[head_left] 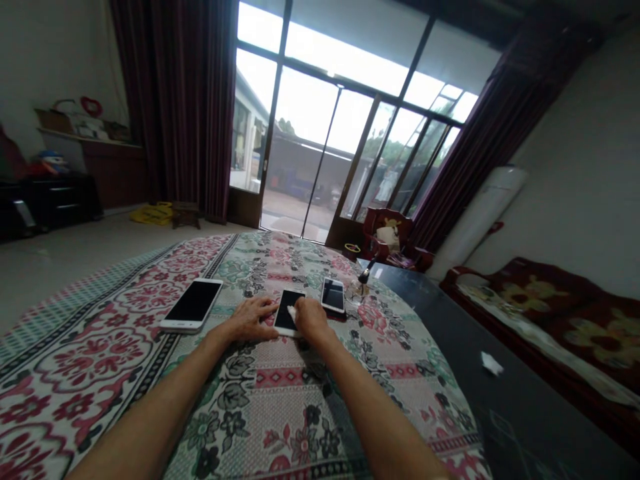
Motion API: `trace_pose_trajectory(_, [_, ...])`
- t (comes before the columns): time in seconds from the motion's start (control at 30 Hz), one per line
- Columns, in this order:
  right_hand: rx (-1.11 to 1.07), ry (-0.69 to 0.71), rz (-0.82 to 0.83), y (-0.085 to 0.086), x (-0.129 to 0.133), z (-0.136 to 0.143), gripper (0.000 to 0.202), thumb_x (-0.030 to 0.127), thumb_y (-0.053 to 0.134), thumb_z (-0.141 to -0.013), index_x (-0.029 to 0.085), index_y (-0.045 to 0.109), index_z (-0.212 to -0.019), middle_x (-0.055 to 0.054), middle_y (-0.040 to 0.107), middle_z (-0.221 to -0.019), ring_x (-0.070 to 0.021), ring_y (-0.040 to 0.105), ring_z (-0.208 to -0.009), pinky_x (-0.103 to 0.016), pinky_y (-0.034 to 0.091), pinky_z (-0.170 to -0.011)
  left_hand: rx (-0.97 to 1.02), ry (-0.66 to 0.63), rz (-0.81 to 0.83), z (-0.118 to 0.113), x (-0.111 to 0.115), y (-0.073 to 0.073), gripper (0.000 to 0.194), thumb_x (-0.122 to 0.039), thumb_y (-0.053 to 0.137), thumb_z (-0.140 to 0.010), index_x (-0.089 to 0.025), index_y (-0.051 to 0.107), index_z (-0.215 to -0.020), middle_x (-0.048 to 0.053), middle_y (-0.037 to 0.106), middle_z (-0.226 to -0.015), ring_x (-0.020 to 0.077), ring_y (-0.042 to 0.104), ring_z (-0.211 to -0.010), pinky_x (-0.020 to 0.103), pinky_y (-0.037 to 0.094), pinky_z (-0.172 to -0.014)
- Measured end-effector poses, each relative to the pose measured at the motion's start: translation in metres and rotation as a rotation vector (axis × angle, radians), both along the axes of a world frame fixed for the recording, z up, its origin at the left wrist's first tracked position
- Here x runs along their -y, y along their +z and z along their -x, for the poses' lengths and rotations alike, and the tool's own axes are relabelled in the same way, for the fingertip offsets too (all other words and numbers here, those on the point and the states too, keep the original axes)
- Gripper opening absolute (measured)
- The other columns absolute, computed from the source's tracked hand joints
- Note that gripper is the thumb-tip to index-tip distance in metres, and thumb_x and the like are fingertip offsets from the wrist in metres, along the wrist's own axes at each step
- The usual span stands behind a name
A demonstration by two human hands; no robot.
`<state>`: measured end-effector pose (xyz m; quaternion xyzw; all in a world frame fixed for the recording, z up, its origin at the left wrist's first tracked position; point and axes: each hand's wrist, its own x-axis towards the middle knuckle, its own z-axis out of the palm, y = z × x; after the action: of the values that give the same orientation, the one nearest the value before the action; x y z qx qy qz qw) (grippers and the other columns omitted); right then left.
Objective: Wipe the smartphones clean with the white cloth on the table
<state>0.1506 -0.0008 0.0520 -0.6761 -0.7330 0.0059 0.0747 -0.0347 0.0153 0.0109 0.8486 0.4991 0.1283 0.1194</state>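
Observation:
A white phone with a dark screen [286, 320] lies face up on the patterned tablecloth [305, 373]. My left hand [250, 319] rests at its left edge, fingers spread. Over the phone's right side, my right hand [311, 319] is closed on a small white tissue [292, 311] that touches the screen. To the left lies a larger white phone [193, 305], face up. Just right of my right hand is another white phone [333, 295], which lies on something dark.
A glass container with a dark-handled item [361, 287] stands near the table's right edge. A dark low table [450, 347] with a crumpled white tissue [492, 363] is at the right, beside a wooden sofa [550, 307]. Glass doors are ahead.

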Motion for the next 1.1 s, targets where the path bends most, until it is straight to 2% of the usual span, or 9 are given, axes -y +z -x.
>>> trace_pose_trajectory(0.17, [-0.001,-0.040,-0.007,0.003,-0.026,0.002,0.027,0.016,0.045,-0.090,0.014,0.067,-0.104,-0.015,0.065,-0.105,-0.0212,0.064,-0.093,-0.026,0.044,-0.073,0.021,0.008,-0.017,-0.002,0.005,0.002,0.071,-0.050,0.066,-0.071,-0.030,0.048,-0.136,0.006,0.044,-0.143,0.0303,0.038,-0.130,0.041,0.027,-0.109])
trace_pose_trajectory(0.33, [0.016,-0.059,-0.021,0.001,-0.048,0.004,0.033,0.014,0.038,-0.091,0.014,0.068,-0.107,-0.018,0.062,-0.110,-0.0227,0.064,-0.093,-0.029,0.045,-0.074,0.040,0.004,-0.007,-0.001,0.006,0.001,0.070,-0.051,0.065,-0.072,-0.026,0.050,-0.136,0.007,0.043,-0.144,0.0326,0.036,-0.132,0.043,0.026,-0.110])
trace_pose_trajectory(0.57, [0.034,0.013,-0.040,0.000,-0.063,0.007,0.033,0.021,0.039,-0.093,0.017,0.071,-0.102,-0.014,0.061,-0.108,-0.0199,0.061,-0.094,-0.027,0.044,-0.074,0.075,-0.025,-0.024,0.000,0.005,0.001,0.069,-0.050,0.067,-0.071,-0.028,0.052,-0.134,0.008,0.045,-0.141,0.0310,0.040,-0.129,0.041,0.028,-0.108])
trace_pose_trajectory(0.73, [0.021,0.108,-0.050,-0.002,-0.060,0.012,0.033,0.026,0.038,-0.095,0.022,0.071,-0.103,-0.010,0.060,-0.109,-0.0179,0.058,-0.096,-0.025,0.042,-0.075,0.079,-0.004,-0.007,0.000,0.006,0.003,0.070,-0.051,0.066,-0.071,-0.025,0.051,-0.135,0.008,0.044,-0.143,0.0317,0.037,-0.132,0.043,0.027,-0.109])
trace_pose_trajectory(0.87, [0.014,0.168,-0.046,-0.004,-0.048,0.013,0.031,0.026,0.040,-0.095,0.023,0.070,-0.104,-0.009,0.058,-0.109,-0.0165,0.057,-0.095,-0.024,0.040,-0.075,0.083,0.043,0.022,-0.001,0.007,0.002,0.076,-0.053,0.066,-0.070,-0.022,0.048,-0.136,0.009,0.041,-0.146,0.0321,0.034,-0.134,0.044,0.025,-0.111])
trace_pose_trajectory(1.1, [0.001,0.278,-0.051,-0.006,-0.013,0.005,0.031,0.029,0.039,-0.096,0.024,0.069,-0.100,-0.006,0.056,-0.104,-0.0161,0.054,-0.095,-0.023,0.038,-0.070,0.093,-0.033,0.058,0.004,0.007,0.005,0.074,-0.048,0.065,-0.073,-0.017,0.046,-0.138,0.011,0.039,-0.147,0.0300,0.031,-0.136,0.043,0.023,-0.112])
